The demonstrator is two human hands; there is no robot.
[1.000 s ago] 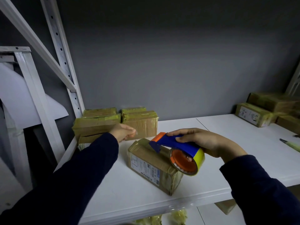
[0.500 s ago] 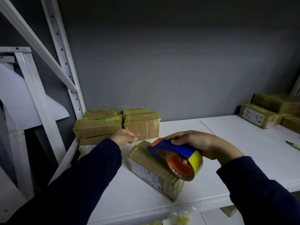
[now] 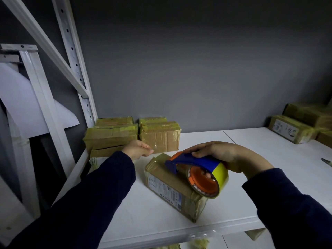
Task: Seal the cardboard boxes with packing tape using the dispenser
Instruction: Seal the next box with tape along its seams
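Taping step: my right hand (image 3: 224, 155) grips the dispenser (image 3: 197, 168), its nose on the cardboard box (image 3: 168, 186) lying on the shelf (image 3: 143, 216), while my left hand (image 3: 137, 150) hovers loosely curled, holding nothing; next, I judge, a steady pull along the seam.

The label (image 3: 165, 192) on the box (image 3: 167, 174) is too blurred to read.

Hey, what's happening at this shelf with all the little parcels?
A person is taping up a cardboard box on the white shelf. Their right hand grips a blue and orange tape dispenser, its front end set on the box's top. The left hand hovers just behind the box, holding nothing. More taped boxes are stacked by the wall on the left, and other boxes sit at the far right.
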